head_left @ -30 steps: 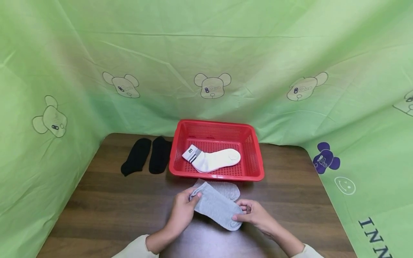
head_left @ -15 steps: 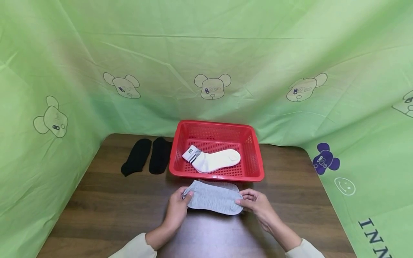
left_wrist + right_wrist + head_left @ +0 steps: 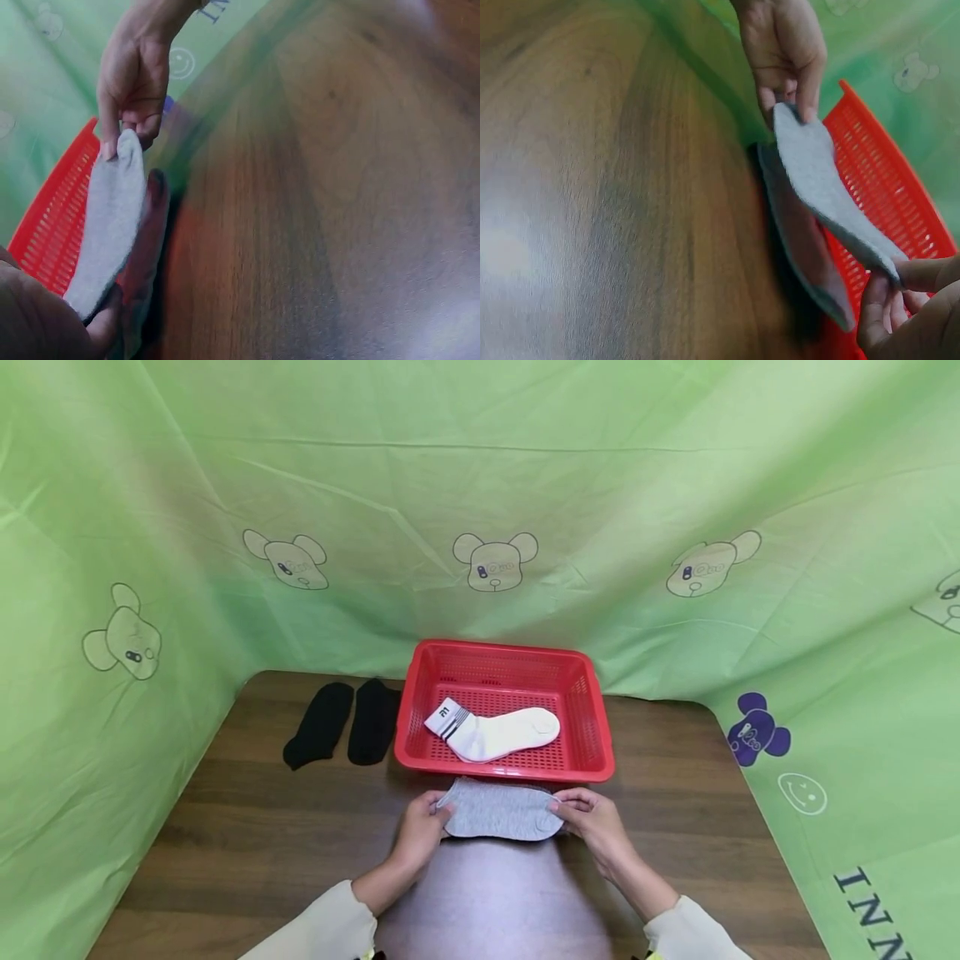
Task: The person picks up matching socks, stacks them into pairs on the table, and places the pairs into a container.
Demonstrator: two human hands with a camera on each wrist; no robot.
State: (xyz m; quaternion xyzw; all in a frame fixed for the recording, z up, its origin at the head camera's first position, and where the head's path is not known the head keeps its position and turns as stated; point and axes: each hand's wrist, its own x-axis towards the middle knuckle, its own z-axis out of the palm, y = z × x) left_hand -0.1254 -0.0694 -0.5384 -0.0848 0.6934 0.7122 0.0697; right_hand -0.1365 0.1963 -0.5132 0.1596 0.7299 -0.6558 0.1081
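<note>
Pinching the light gray sock [image 3: 498, 812] by its two ends, you are holding it lengthwise in the head view, your left hand [image 3: 422, 828] gripping the left end and your right hand [image 3: 598, 828] gripping the toe end. Its far edge is running just in front of the near wall of the red basket [image 3: 504, 772]; whether the two are touching, this view is not showing. In the basket a white sock [image 3: 502, 735] is lying flat, its striped cuff pointing at the left wall, red mesh showing between its toe and the right wall. Left of the basket, one black sock [image 3: 318, 727] is lying beside another black sock [image 3: 372, 722], the latter sitting close to the basket's side. The wooden tabletop [image 3: 262, 852] is stretching well past both your hands, its back edge meeting the green curtain [image 3: 480, 468]. In the left wrist view, the gray sock is slanting up from your left fingers to your right, the basket's mesh wall standing behind it and wood spreading widely on the near side. In the right wrist view, the sock is bowing between your two grips, and a gap is showing between its lower edge and a dim, sock-shaped strip [image 3: 802, 232] beneath.
</note>
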